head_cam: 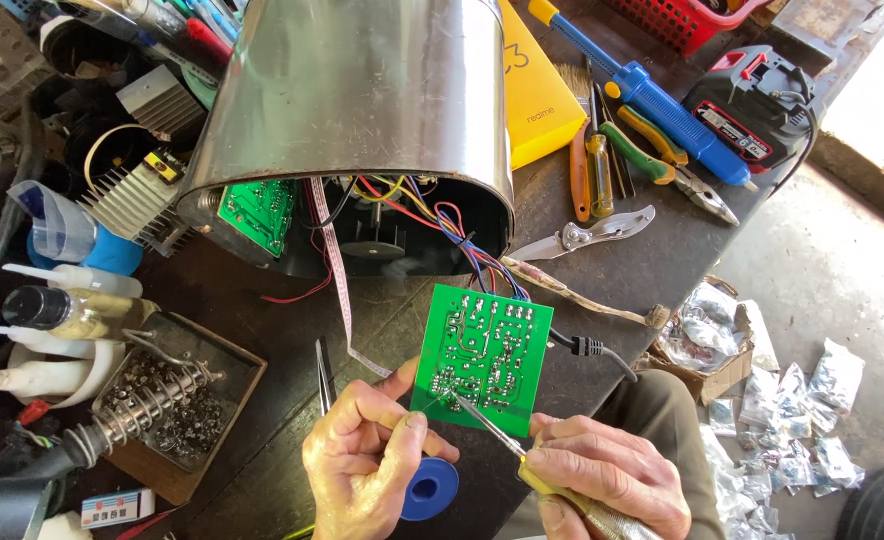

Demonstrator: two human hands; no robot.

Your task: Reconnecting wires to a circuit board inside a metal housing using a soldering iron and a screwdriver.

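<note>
My left hand [367, 460] pinches the lower left corner of a green circuit board [487, 345], solder side up, and also holds a blue solder spool [430, 488] beneath the palm. My right hand [612, 478] grips a yellow-handled soldering iron [552, 485]; its thin metal tip touches the board's lower left area near my left thumb. Coloured wires [462, 245] run from the board's top edge into a tilted stainless steel housing [362, 100], open toward me, with a second green board [259, 212] inside.
A coiled iron stand [147, 405] in a wooden tray sits at left beside glue bottles [72, 310] and heat sinks [137, 195]. Tweezers [324, 378] lie near my left hand. A desoldering pump [652, 95], pliers, screwdrivers, folding knife [582, 235] and yellow box [537, 95] lie at right.
</note>
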